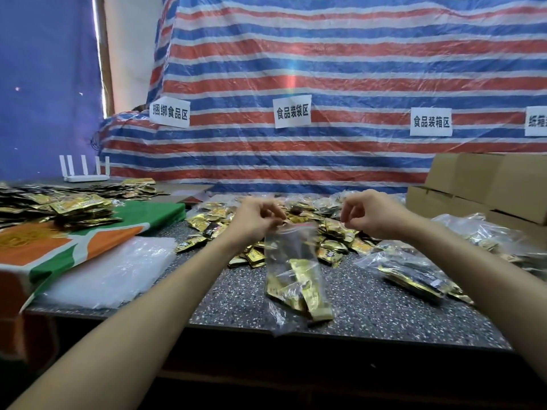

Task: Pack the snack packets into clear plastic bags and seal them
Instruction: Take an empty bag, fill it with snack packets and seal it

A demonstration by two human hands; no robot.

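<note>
A clear plastic bag (291, 261) with a red zip strip hangs above the speckled table (242, 297), several gold snack packets (299, 288) lying in its bottom. My left hand (257, 217) pinches the bag's top left corner. My right hand (370, 214) is raised to the right of the bag with its fingers curled, apart from the bag's top edge; whether it holds anything I cannot tell. A heap of loose gold and black snack packets (331, 235) lies behind the bag.
Filled clear bags (414, 270) lie on the right, with cardboard boxes (485, 187) behind them. A stack of empty clear bags (118, 270) lies on the left beside an orange and green cloth (88, 235). More packets (59, 205) and a white router (85, 173) sit far left.
</note>
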